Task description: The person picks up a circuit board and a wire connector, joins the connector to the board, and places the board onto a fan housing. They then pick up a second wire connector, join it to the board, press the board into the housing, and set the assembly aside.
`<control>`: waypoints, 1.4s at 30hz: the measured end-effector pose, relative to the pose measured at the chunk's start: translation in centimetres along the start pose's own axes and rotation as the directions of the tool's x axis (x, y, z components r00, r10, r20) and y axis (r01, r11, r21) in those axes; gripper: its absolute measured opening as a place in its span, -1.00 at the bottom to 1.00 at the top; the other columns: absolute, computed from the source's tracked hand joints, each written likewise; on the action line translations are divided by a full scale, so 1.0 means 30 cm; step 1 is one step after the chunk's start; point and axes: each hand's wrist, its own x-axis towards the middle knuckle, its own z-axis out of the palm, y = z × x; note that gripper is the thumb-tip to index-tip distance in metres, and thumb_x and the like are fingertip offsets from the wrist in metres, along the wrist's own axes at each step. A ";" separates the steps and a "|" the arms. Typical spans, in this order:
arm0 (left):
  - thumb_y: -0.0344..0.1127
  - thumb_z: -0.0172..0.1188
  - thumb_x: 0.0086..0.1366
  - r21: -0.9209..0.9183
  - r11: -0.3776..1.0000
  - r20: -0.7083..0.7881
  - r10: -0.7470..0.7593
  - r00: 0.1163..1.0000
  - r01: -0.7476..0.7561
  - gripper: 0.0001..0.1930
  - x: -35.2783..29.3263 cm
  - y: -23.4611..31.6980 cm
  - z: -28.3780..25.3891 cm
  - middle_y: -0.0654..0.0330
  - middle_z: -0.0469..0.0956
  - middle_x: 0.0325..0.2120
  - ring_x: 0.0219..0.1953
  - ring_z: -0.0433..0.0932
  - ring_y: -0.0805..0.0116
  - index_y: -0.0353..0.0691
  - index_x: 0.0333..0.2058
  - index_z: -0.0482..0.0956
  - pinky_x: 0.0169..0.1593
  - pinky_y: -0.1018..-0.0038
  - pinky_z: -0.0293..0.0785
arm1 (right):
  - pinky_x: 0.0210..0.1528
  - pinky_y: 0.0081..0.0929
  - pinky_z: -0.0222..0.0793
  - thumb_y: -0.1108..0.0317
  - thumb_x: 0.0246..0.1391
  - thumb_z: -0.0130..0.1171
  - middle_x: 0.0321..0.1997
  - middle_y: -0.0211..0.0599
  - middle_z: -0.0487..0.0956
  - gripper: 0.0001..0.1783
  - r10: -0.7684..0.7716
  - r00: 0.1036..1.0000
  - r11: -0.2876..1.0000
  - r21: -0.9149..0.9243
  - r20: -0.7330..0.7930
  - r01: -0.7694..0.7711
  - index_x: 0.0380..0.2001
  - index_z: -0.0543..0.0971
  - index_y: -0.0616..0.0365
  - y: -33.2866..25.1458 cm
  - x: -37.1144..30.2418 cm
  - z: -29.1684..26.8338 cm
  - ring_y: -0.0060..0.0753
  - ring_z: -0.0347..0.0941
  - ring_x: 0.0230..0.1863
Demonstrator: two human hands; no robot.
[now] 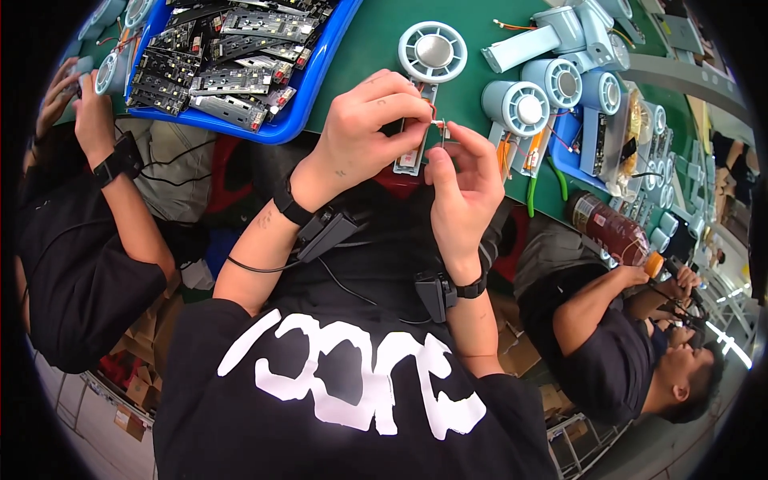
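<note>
A light blue handheld fan (433,53) lies on the green table in front of me, its round grille upward and its opened handle (407,162) pointing toward me. My left hand (376,120) is closed over the handle, thumb and fingertips pinched at a small white connector (437,123) with thin red wires. On the other side my right hand (466,180) holds a small circuit board (444,134) between thumb and forefinger, seen nearly edge-on. The fingertips of both hands almost meet there. My left fingers hide part of the handle's inside.
A blue tray (300,104) heaped with dark circuit boards stands at the left. Several fan bodies (516,108) and green-handled pliers (531,196) lie at the right. A co-worker's hands (94,120) work at far left; another person (616,336) holds a dark drink bottle (610,228) at right.
</note>
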 end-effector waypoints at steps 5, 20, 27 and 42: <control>-0.61 0.41 0.00 0.035 0.998 -0.022 0.053 0.998 -0.052 -0.79 0.004 -0.003 0.006 0.20 0.62 -0.39 -0.40 0.58 0.30 -0.23 -0.36 0.67 -0.35 0.47 0.52 | -0.34 -0.68 0.42 0.64 0.23 0.21 -0.17 -0.29 0.59 -0.63 0.002 1.000 1.000 -0.003 -0.005 -0.002 0.10 0.49 0.31 0.001 -0.003 -0.001 -0.61 0.52 -0.26; -0.60 0.42 -0.03 0.049 0.997 -0.043 0.068 0.997 -0.066 -0.77 -0.004 -0.006 0.006 0.19 0.64 -0.39 -0.39 0.58 0.28 -0.23 -0.35 0.69 -0.35 0.47 0.52 | -0.20 -0.65 0.49 0.69 0.16 0.25 0.06 -0.24 0.51 -0.62 -0.100 0.995 0.987 -0.125 0.015 0.101 0.06 0.56 0.35 -0.022 0.010 0.004 -0.53 0.51 -0.09; -0.59 0.43 -0.03 0.054 0.995 -0.042 0.084 0.996 -0.081 -0.76 -0.002 -0.012 0.004 0.20 0.64 -0.38 -0.38 0.58 0.30 -0.22 -0.33 0.70 -0.35 0.49 0.52 | -0.18 -0.65 0.56 0.65 0.17 0.28 0.06 -0.24 0.49 -0.65 -0.019 1.000 0.996 -0.082 0.008 0.020 0.04 0.60 0.34 -0.036 0.028 0.003 -0.58 0.50 -0.09; -0.54 0.47 -0.03 0.068 0.995 -0.062 0.074 0.995 -0.069 -0.78 -0.003 -0.006 0.004 0.20 0.63 -0.40 -0.36 0.60 0.23 -0.23 -0.35 0.69 -0.33 0.43 0.57 | -0.23 -0.69 0.46 0.68 0.16 0.27 0.01 -0.29 0.57 -0.63 -0.051 0.998 0.985 -0.163 0.048 0.058 0.06 0.61 0.38 -0.059 0.037 -0.015 -0.63 0.51 -0.16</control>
